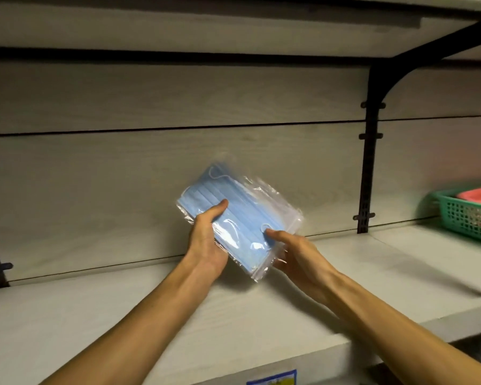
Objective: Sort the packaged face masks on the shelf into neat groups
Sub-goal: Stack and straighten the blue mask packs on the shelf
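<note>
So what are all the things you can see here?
pack of face masks: one, blue in clear plastic, held tilted above the shelf
shelf: one, pale grey wood-look, below the pack
basket: one, green, far right on the shelf, something pink-red inside
bracket: one, black, right of centre on the back wall
label: one, blue and yellow, shelf's front edge
left hand: grip on the pack's left side
right hand: grip on the pack's lower right
</note>
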Demonstrator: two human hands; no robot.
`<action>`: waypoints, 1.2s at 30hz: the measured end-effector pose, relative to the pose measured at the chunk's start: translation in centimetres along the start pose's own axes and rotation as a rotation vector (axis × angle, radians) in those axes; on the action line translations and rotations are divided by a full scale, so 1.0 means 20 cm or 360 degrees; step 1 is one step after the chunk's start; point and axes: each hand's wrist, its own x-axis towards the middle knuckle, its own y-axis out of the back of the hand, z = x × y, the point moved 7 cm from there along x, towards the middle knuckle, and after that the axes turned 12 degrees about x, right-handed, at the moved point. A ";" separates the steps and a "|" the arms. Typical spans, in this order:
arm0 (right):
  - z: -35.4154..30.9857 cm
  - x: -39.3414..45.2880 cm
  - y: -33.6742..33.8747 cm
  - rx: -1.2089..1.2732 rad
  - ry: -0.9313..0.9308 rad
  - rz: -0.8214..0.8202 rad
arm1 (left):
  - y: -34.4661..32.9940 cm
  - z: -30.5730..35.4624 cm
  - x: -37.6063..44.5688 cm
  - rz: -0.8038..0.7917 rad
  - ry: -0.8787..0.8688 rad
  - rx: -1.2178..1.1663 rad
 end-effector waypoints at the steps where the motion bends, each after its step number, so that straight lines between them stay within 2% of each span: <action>1: -0.03 0.01 0.04 -0.0030 0.0015 -0.0028 | -0.05 -0.03 0.01 -0.0029 0.0009 -0.0003; 5: -0.25 0.08 0.22 -0.0394 0.0234 0.0073 | -0.23 -0.10 0.08 -0.0150 -0.0134 0.0144; 9: -0.53 0.15 0.41 -0.0720 0.0431 0.0120 | -0.22 -0.11 0.17 -0.0149 -0.0342 0.0257; 12: -0.64 0.17 0.51 -0.0914 0.0466 0.0040 | -0.16 -0.16 0.19 -0.0112 -0.0348 0.0695; 14: -0.59 0.18 0.59 -0.0892 0.0393 -0.0028 | -0.13 -0.23 0.17 -0.0093 -0.0349 0.1111; 16: -0.49 0.17 0.65 -0.0864 0.0268 -0.0090 | -0.12 -0.32 0.15 -0.0103 -0.0314 0.1333; 18: -0.41 0.16 0.69 -0.0805 0.0171 -0.0123 | -0.14 -0.37 0.13 -0.0076 -0.0317 0.1342; 21: -0.41 0.17 0.70 -0.0666 0.0212 -0.0095 | -0.17 -0.35 0.11 0.0079 -0.0449 0.1213; 25: -0.39 0.16 0.68 -0.0600 0.0186 -0.0079 | -0.23 -0.35 0.07 0.0121 -0.0575 0.1179; 28: -0.40 0.14 0.68 -0.0533 0.0182 -0.0085 | -0.23 -0.35 0.05 0.0215 -0.0579 0.1102; 31: -0.42 0.13 0.69 -0.0575 0.0196 -0.0113 | -0.24 -0.35 0.04 0.0188 -0.0552 0.1051; 36: -0.44 0.13 0.70 -0.0693 0.0107 -0.0035 | -0.22 -0.36 0.05 0.0212 -0.0501 0.1201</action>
